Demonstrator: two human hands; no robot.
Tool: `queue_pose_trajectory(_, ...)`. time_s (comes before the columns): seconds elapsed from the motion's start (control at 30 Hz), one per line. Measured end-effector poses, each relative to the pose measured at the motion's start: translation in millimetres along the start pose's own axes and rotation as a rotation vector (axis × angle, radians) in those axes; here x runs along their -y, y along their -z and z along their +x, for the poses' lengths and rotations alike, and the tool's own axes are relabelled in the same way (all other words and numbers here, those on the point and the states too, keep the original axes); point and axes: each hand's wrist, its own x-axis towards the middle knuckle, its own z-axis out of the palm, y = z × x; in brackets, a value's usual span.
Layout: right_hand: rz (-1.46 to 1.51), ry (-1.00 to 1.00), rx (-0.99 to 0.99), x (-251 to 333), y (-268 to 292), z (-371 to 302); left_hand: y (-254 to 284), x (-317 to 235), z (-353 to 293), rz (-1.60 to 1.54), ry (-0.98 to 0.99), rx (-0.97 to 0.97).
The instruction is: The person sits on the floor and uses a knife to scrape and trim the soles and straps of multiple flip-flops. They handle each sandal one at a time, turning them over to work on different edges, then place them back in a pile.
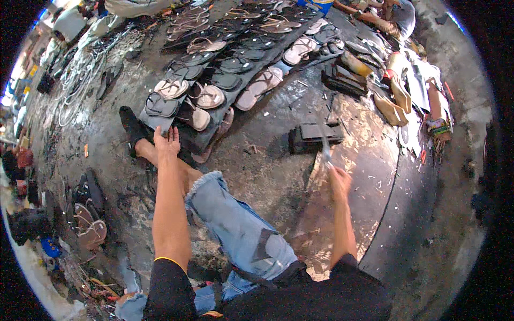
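My left hand [168, 141] reaches to the near end of a row of sandals, palm up, with fingers spread. Its fingertips are at the edge of a grey flat piece [151, 124]; whether they press on it I cannot tell. Just beyond lies a pair of dark grey sandals [161, 105]. My right hand [340, 183] is closed around a slim metal tool [326, 152], blurred, its pale blade-like end pointing away from me. Past that tool sits a dark rectangular block [317, 134] on the floor.
Rows of sandals [225, 80] on dark boards stretch away ahead. Wooden shoe lasts [392, 109] and a second dark block [344, 78] are at the right. Another person [399, 20] sits at the far right. Loose sandals [91, 227] and cords [88, 69] lie leftward.
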Motion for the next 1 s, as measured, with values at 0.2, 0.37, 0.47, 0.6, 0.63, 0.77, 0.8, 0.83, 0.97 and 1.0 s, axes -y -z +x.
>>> queue_pose_trajectory(0.2,0.242,0.002,-0.001,72.3,-21.2,-20.0,-74.3,67.5,-73.3,-0.056,-0.029,0.181)
queue_pose_trajectory(0.37,0.135,-0.039,0.02,-9.1,1.5,0.9,-128.0,42.1,-22.2,0.321,-0.353,0.469)
queue_pose_trajectory(0.47,-0.229,0.124,-0.239,17.9,38.6,-16.8,-156.3,35.4,-35.1,0.223,-0.172,-0.01)
queue_pose_trajectory(0.6,-0.429,0.585,-0.297,85.4,-22.6,22.5,-110.4,10.4,18.4,0.363,-0.336,0.285)
queue_pose_trajectory(0.63,-0.522,0.606,-0.311,85.3,-28.7,31.0,-93.4,8.1,15.2,0.381,-0.386,0.318)
queue_pose_trajectory(0.77,-0.703,0.56,-0.231,4.5,-19.2,-7.8,-16.7,4.1,-84.1,0.524,-0.367,0.293)
queue_pose_trajectory(0.8,-0.63,0.581,-0.141,4.0,-23.7,-26.4,7.8,-22.4,-99.5,0.616,-0.379,0.3)
queue_pose_trajectory(0.83,-0.564,0.593,-0.044,11.6,-23.2,-52.6,25.6,-42.1,-124.3,0.621,-0.368,0.272)
queue_pose_trajectory(0.97,-0.519,0.587,-0.197,64.5,-10.0,-15.4,78.9,-81.3,-211.3,0.728,-0.438,0.216)
queue_pose_trajectory(1.0,-0.532,0.575,-0.208,67.5,-4.5,2.2,88.5,-85.1,-218.9,0.811,-0.51,0.233)
